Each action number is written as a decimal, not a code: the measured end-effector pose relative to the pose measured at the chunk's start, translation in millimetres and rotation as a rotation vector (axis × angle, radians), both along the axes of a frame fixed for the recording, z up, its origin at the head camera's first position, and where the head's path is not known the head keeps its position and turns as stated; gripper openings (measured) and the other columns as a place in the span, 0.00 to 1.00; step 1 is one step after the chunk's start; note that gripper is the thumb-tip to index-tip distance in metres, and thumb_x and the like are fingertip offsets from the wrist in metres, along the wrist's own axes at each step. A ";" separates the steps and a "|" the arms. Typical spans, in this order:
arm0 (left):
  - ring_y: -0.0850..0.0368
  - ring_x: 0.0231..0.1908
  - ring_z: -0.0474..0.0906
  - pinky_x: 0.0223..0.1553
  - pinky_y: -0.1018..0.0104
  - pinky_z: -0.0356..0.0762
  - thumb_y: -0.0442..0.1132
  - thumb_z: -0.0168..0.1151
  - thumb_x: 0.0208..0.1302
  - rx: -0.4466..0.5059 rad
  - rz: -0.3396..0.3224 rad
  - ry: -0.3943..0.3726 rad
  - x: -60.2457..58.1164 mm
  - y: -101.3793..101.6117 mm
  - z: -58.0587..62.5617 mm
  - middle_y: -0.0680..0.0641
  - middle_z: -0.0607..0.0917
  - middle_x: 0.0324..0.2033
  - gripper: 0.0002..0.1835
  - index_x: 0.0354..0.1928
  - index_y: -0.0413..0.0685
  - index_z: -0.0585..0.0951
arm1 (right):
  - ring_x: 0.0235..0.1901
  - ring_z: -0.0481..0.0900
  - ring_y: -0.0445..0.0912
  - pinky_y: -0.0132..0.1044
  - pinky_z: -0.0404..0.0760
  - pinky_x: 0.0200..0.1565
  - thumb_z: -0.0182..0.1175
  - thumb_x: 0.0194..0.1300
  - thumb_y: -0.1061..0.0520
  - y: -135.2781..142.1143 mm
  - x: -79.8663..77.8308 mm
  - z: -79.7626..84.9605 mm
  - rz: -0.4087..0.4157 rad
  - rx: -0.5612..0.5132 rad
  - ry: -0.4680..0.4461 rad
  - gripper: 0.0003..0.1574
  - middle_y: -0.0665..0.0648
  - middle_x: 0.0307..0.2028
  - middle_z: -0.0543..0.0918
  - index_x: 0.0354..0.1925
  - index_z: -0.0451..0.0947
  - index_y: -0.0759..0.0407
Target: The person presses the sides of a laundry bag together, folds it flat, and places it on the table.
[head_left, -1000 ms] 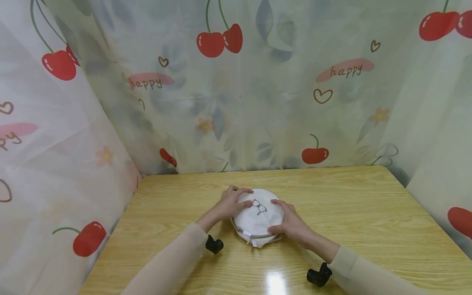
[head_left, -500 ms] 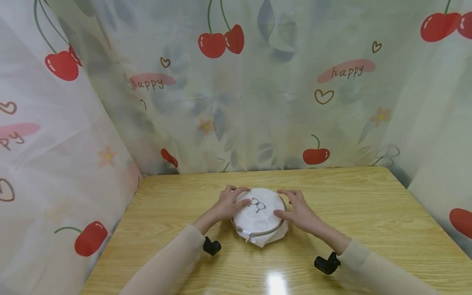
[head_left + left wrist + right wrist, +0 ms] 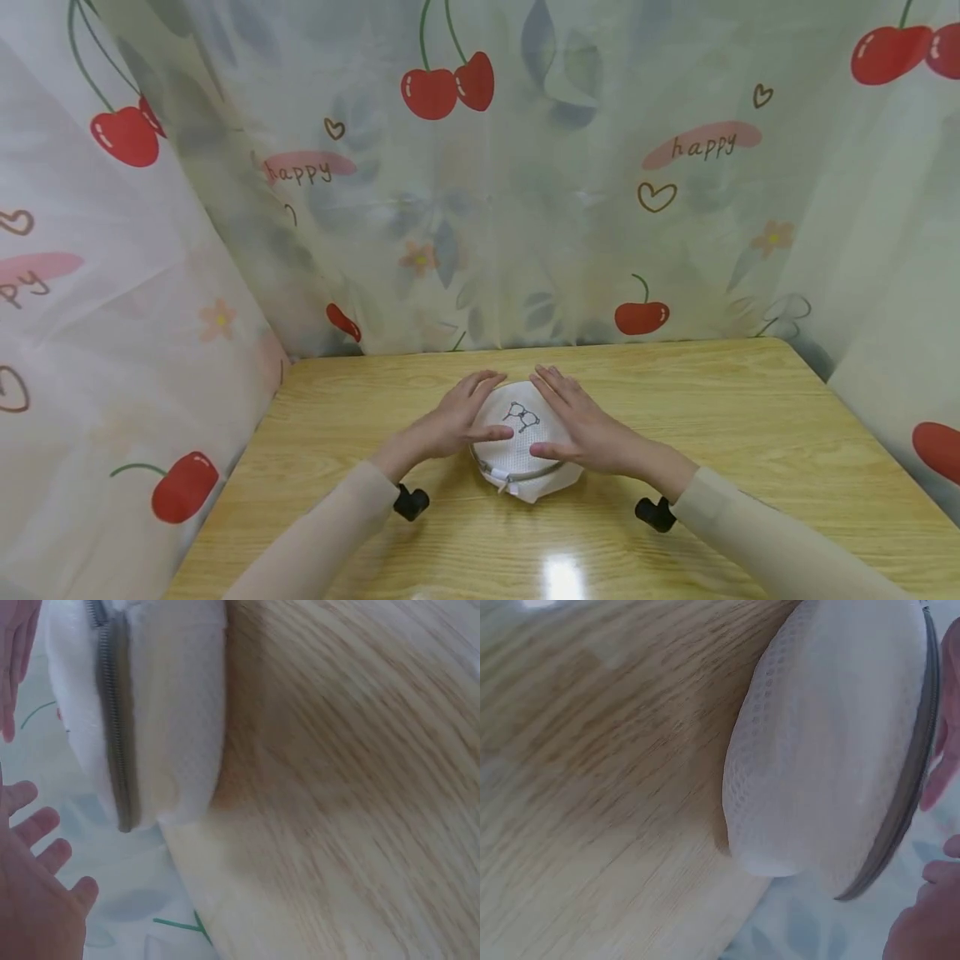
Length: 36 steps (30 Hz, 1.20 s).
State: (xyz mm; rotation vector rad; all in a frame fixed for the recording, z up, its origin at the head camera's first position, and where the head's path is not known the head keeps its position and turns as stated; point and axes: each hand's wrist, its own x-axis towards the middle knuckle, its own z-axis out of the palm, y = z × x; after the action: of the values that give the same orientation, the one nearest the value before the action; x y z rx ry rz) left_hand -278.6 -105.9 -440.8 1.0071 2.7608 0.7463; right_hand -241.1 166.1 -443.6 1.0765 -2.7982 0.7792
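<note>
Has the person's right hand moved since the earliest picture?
Yes: in the head view, the right hand has shifted forward, closer to the far edge of the table.

White pouch (image 3: pixel 817 750), grey zip (image 3: pixel 115 724), cherry-print cloth (image 3: pixel 487 183).

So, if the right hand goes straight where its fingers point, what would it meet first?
The right hand would probably meet the printed curtain behind the table; the left hand lies near that line, but depth is unclear.

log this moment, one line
white zippered mesh bag: on wooden table; left hand: over bag's left; right hand: over bag's right
</note>
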 end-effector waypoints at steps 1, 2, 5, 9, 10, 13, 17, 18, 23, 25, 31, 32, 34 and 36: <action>0.39 0.79 0.50 0.76 0.38 0.51 0.62 0.64 0.71 -0.036 -0.019 0.016 0.1 0.0 -1.8 0.41 0.54 0.80 0.50 0.83 0.49 0.53 | 0.82 0.37 0.61 0.63 0.42 0.77 0.64 0.71 0.34 -1.2 -1.5 -0.9 0.010 0.027 0.003 0.65 0.63 0.83 0.43 0.83 0.42 0.64; 0.39 0.80 0.48 0.77 0.39 0.49 0.63 0.64 0.71 -0.070 -0.040 0.031 0.2 0.4 -3.9 0.40 0.53 0.81 0.51 0.83 0.47 0.51 | 0.82 0.37 0.60 0.62 0.41 0.77 0.64 0.70 0.32 -1.8 -3.3 -2.1 0.019 0.049 0.001 0.66 0.64 0.83 0.42 0.83 0.41 0.64; 0.39 0.81 0.41 0.78 0.40 0.42 0.65 0.63 0.70 -0.149 -0.088 0.043 0.9 3.7 -9.3 0.39 0.47 0.82 0.55 0.84 0.43 0.46 | 0.82 0.37 0.60 0.60 0.40 0.78 0.63 0.70 0.30 -2.0 -8.5 -5.3 0.037 0.099 -0.025 0.68 0.64 0.83 0.41 0.83 0.39 0.65; 0.40 0.82 0.35 0.79 0.42 0.37 0.68 0.61 0.69 -0.212 -0.107 0.023 1.7 9.0 -14.1 0.40 0.42 0.83 0.59 0.84 0.43 0.42 | 0.82 0.37 0.61 0.59 0.39 0.78 0.63 0.70 0.32 0.8 -13.8 -8.4 0.062 0.120 -0.075 0.68 0.64 0.83 0.39 0.83 0.39 0.66; 0.40 0.82 0.34 0.79 0.42 0.36 0.68 0.61 0.69 -0.218 -0.110 0.017 1.9 10.3 -14.8 0.39 0.41 0.83 0.59 0.84 0.42 0.42 | 0.81 0.38 0.62 0.60 0.40 0.78 0.64 0.70 0.32 1.7 -14.6 -9.1 0.070 0.119 -0.082 0.68 0.65 0.83 0.40 0.83 0.39 0.67; 0.40 0.82 0.34 0.79 0.45 0.36 0.70 0.60 0.68 -0.253 -0.116 0.014 0.7 14.3 -19.2 0.38 0.40 0.83 0.61 0.84 0.41 0.41 | 0.81 0.40 0.65 0.61 0.41 0.77 0.63 0.71 0.33 5.2 -16.8 -13.1 0.084 0.136 -0.102 0.67 0.68 0.82 0.41 0.82 0.40 0.69; 0.41 0.82 0.33 0.79 0.48 0.35 0.72 0.58 0.68 -0.284 -0.121 -0.012 -0.5 18.8 -24.5 0.38 0.39 0.83 0.61 0.84 0.41 0.40 | 0.81 0.40 0.63 0.60 0.41 0.78 0.59 0.72 0.30 9.1 -20.4 -21.2 0.084 0.177 -0.164 0.67 0.68 0.82 0.41 0.82 0.38 0.68; 0.41 0.82 0.32 0.79 0.48 0.35 0.72 0.58 0.69 -0.288 -0.119 -0.022 -1.0 19.7 -25.6 0.38 0.39 0.83 0.61 0.84 0.41 0.40 | 0.81 0.40 0.63 0.61 0.41 0.78 0.59 0.73 0.30 9.8 -21.3 -23.2 0.085 0.179 -0.182 0.67 0.68 0.82 0.41 0.82 0.38 0.68; 0.41 0.82 0.32 0.79 0.48 0.35 0.72 0.55 0.70 -0.333 -0.120 -0.048 -2.4 24.6 -32.2 0.38 0.37 0.83 0.60 0.84 0.41 0.38 | 0.82 0.37 0.59 0.58 0.39 0.78 0.54 0.72 0.24 11.5 -27.0 -35.0 0.089 0.215 -0.235 0.68 0.64 0.83 0.38 0.83 0.34 0.64; 0.40 0.82 0.33 0.79 0.48 0.36 0.73 0.54 0.70 -0.356 -0.122 -0.037 -2.2 26.8 -35.7 0.36 0.37 0.82 0.60 0.83 0.40 0.38 | 0.82 0.36 0.59 0.58 0.39 0.78 0.53 0.71 0.23 12.0 -28.9 -40.7 0.092 0.218 -0.246 0.69 0.64 0.83 0.37 0.83 0.34 0.64; 0.39 0.81 0.35 0.79 0.47 0.39 0.76 0.51 0.69 -0.429 -0.112 0.013 0.6 30.9 -44.6 0.35 0.38 0.82 0.62 0.83 0.37 0.40 | 0.82 0.32 0.57 0.56 0.38 0.79 0.51 0.72 0.23 12.1 -30.9 -53.2 0.106 0.255 -0.252 0.68 0.62 0.83 0.33 0.83 0.32 0.64; 0.39 0.81 0.35 0.79 0.47 0.38 0.76 0.51 0.69 -0.434 -0.111 0.015 0.9 31.0 -45.3 0.35 0.38 0.82 0.62 0.83 0.37 0.40 | 0.82 0.31 0.57 0.56 0.38 0.78 0.51 0.73 0.24 11.8 -30.7 -53.2 0.112 0.266 -0.251 0.68 0.63 0.83 0.32 0.83 0.32 0.64; 0.39 0.81 0.35 0.79 0.48 0.38 0.76 0.50 0.69 -0.444 -0.111 0.024 1.2 31.1 -46.2 0.35 0.37 0.82 0.62 0.83 0.37 0.39 | 0.82 0.31 0.59 0.58 0.38 0.78 0.51 0.74 0.26 11.0 -30.2 -51.1 0.117 0.263 -0.267 0.67 0.64 0.83 0.32 0.83 0.32 0.66; 0.39 0.81 0.35 0.79 0.48 0.38 0.76 0.49 0.69 -0.448 -0.116 0.032 1.2 31.4 -46.3 0.35 0.37 0.82 0.61 0.83 0.37 0.39 | 0.81 0.31 0.61 0.60 0.38 0.78 0.52 0.75 0.27 10.3 -30.1 -47.7 0.122 0.269 -0.282 0.67 0.66 0.83 0.32 0.82 0.32 0.67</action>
State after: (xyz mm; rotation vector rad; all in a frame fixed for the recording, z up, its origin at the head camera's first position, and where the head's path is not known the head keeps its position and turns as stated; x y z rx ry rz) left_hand -277.4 -74.5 -487.1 1.0676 2.6817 0.0840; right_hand -271.2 176.4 -491.3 1.2787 -3.1732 0.6184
